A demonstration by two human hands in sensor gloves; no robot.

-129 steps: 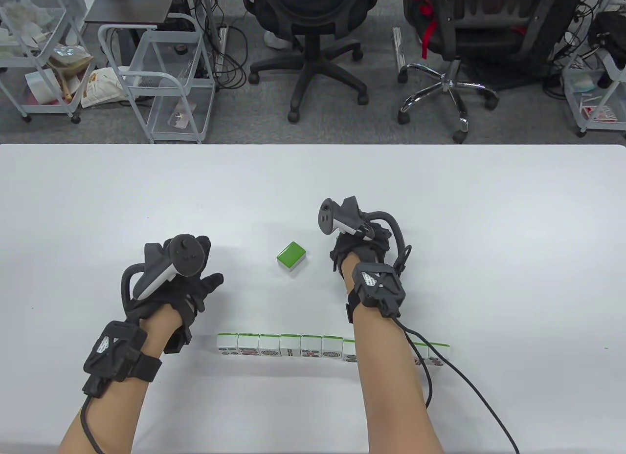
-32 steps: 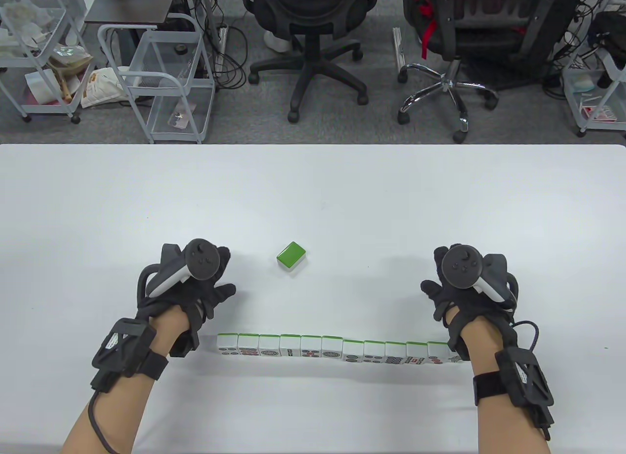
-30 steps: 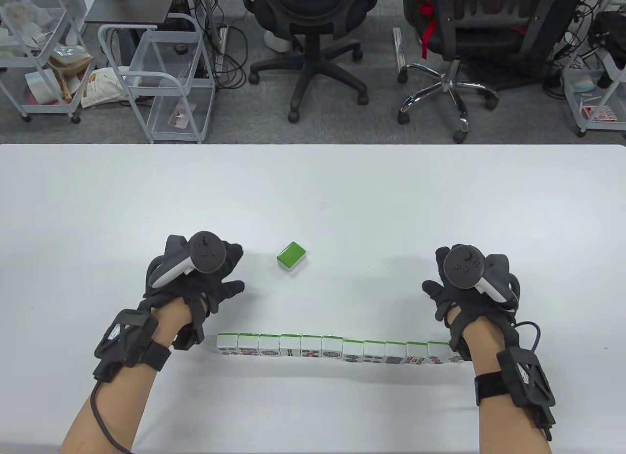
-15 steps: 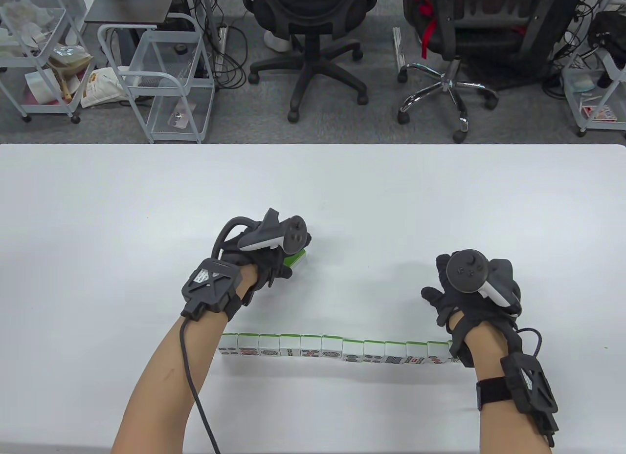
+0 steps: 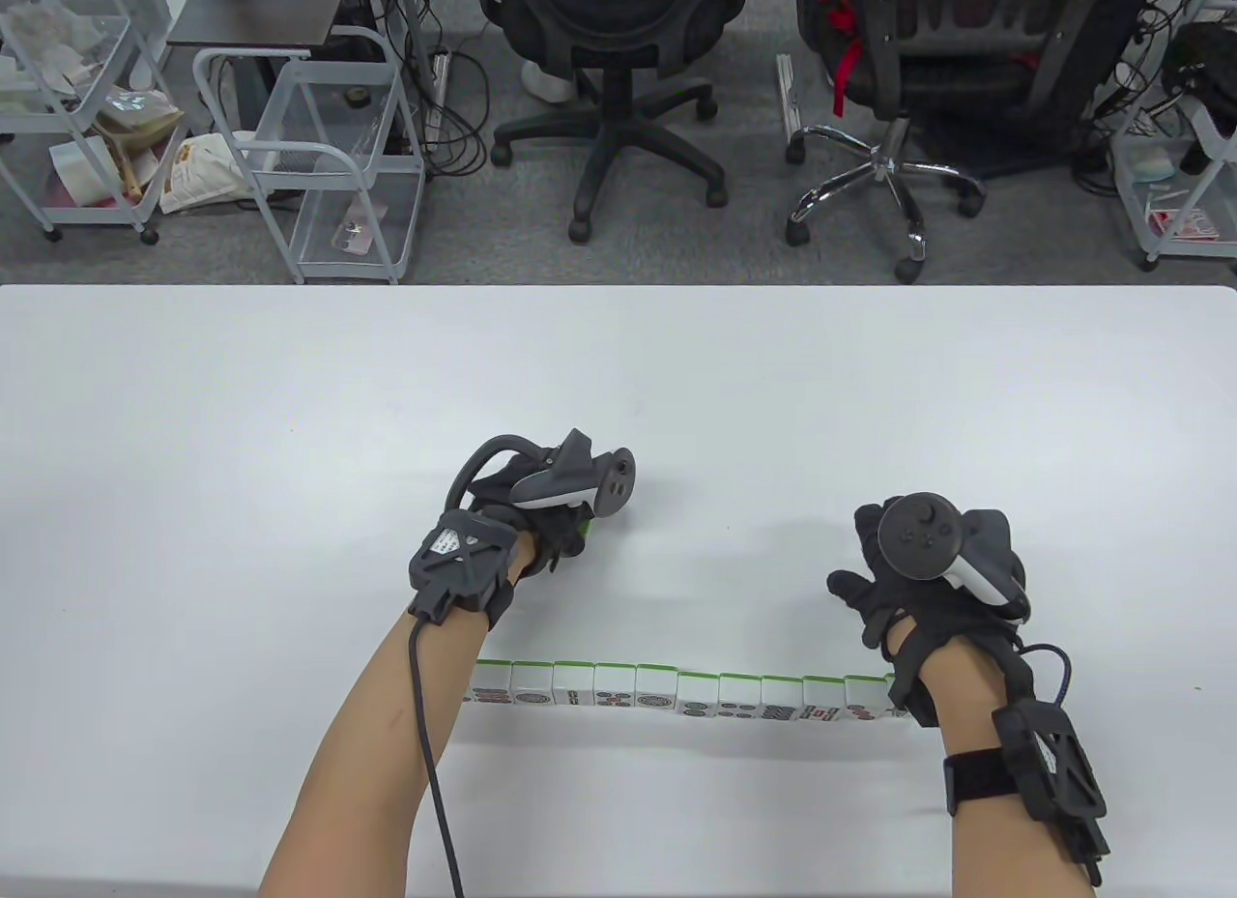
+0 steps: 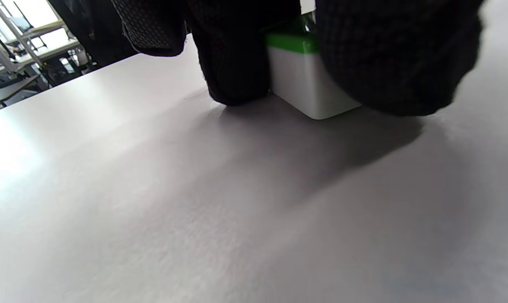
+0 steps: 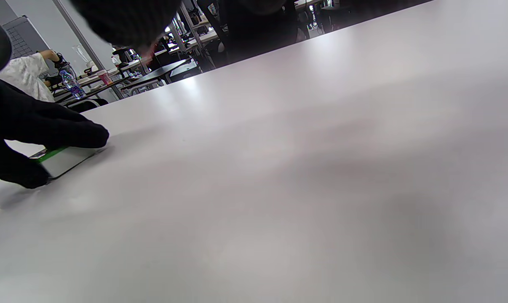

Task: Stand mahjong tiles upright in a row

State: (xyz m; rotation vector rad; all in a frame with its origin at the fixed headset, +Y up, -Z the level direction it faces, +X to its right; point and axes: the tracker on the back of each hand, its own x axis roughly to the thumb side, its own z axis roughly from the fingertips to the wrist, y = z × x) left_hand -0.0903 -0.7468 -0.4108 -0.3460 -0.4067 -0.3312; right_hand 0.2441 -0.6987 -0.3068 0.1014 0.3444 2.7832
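A mahjong tile [image 6: 304, 86] with a green back and white body lies flat on the white table, green side up. My left hand [image 5: 556, 521] covers it, and its fingers [image 6: 237, 63] pinch it on two sides. In the table view only a green sliver [image 5: 586, 528] shows. The tile also shows in the right wrist view [image 7: 64, 160]. A row of several upright tiles [image 5: 696, 695] stands near the front edge; my left forearm hides its left end. My right hand [image 5: 904, 574] rests open and empty on the table by the row's right end.
The white table [image 5: 290, 405] stretches far back and to both sides. Behind its far edge stand two office chairs [image 5: 604, 76] and wire racks [image 5: 319, 154]. The left glove's cable [image 5: 430, 743] trails across the table in front of the row.
My left hand has moved right and forward from the row's left end onto the flat green tile and closed its fingers on it. My right hand has stayed by the row's right end.
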